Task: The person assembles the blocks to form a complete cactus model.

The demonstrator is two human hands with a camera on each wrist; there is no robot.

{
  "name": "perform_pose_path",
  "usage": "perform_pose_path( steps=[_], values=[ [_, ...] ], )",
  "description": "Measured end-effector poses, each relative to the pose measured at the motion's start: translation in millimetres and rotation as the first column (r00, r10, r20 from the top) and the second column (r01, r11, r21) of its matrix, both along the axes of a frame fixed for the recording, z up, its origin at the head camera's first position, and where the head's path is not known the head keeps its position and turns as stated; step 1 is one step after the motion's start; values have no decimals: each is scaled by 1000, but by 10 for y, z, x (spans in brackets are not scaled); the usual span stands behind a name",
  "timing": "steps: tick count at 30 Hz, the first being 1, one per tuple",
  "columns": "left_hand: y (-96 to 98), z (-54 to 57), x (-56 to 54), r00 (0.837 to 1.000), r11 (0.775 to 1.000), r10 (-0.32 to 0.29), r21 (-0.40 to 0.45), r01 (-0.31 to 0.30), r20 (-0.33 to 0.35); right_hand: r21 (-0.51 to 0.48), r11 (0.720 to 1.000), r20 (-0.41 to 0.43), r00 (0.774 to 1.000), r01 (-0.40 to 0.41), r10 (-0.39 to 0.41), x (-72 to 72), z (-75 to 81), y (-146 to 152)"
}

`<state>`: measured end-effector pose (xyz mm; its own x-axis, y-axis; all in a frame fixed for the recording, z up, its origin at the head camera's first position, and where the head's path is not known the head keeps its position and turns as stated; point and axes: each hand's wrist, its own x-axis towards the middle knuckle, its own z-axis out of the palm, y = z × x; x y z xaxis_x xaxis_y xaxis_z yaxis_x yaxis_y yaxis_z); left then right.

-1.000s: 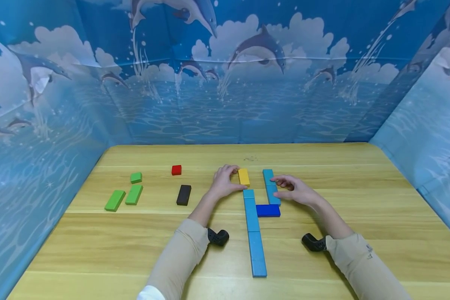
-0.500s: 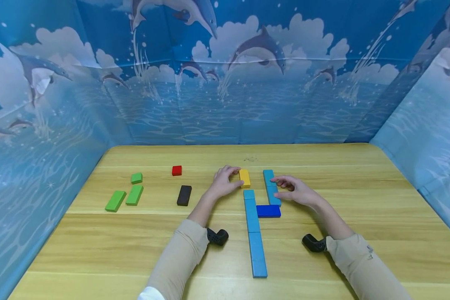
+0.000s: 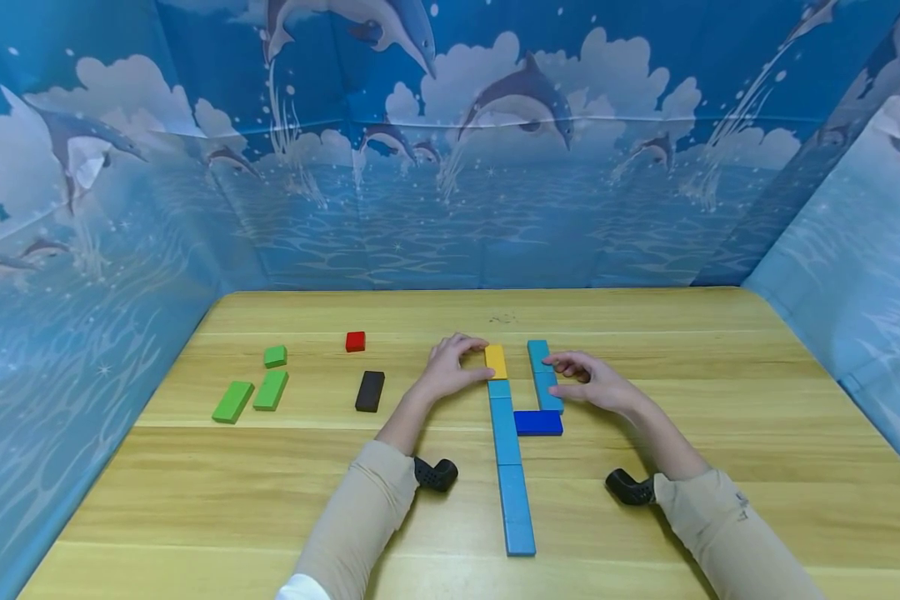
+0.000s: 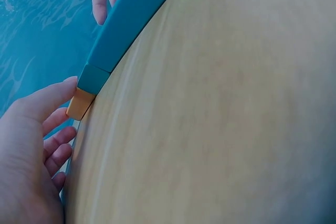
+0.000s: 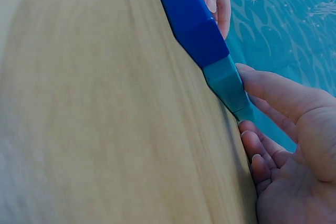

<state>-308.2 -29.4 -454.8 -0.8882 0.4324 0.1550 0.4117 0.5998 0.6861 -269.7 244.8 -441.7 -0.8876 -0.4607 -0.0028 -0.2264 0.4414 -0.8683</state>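
My left hand (image 3: 450, 367) pinches a yellow block (image 3: 496, 362) between thumb and fingers. That block lies flat at the far end of a straight row of light blue blocks (image 3: 505, 437), its near end against or very close to the row. My right hand (image 3: 594, 381) rests loosely bent beside two light blue blocks (image 3: 544, 367) laid end to end, its thumb and fingertips touching their right side. A dark blue block (image 3: 537, 422) lies crosswise between the long row and this short one. In the left wrist view, the yellow block (image 4: 81, 104) shows beside the thumb.
Off to the left lie several green blocks (image 3: 271, 390), a red block (image 3: 356, 342) and a dark brown or black block (image 3: 370, 392). Dolphin-printed cloth (image 3: 450, 208) hangs behind and at both sides of the wooden table (image 3: 270, 500). Black devices (image 3: 437, 475) are worn on both wrists.
The yellow block has slid slightly right and nearer with my left hand, narrowing the gap to the long light blue row. My right hand stays almost still.
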Motion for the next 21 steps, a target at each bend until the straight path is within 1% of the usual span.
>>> perform_pose_path(
  steps=[13, 21],
  values=[
    [10, -33, -12, 1000, 1000, 4, -15, -4, 0, 13, 1000, -9, 1000, 6, -6, 13, 4, 5],
    [-2, -23, -3, 1000, 1000, 4, -12, -4, -2, 27, 1000, -6, 1000, 15, -15, 1, -14, 1]
  ],
)
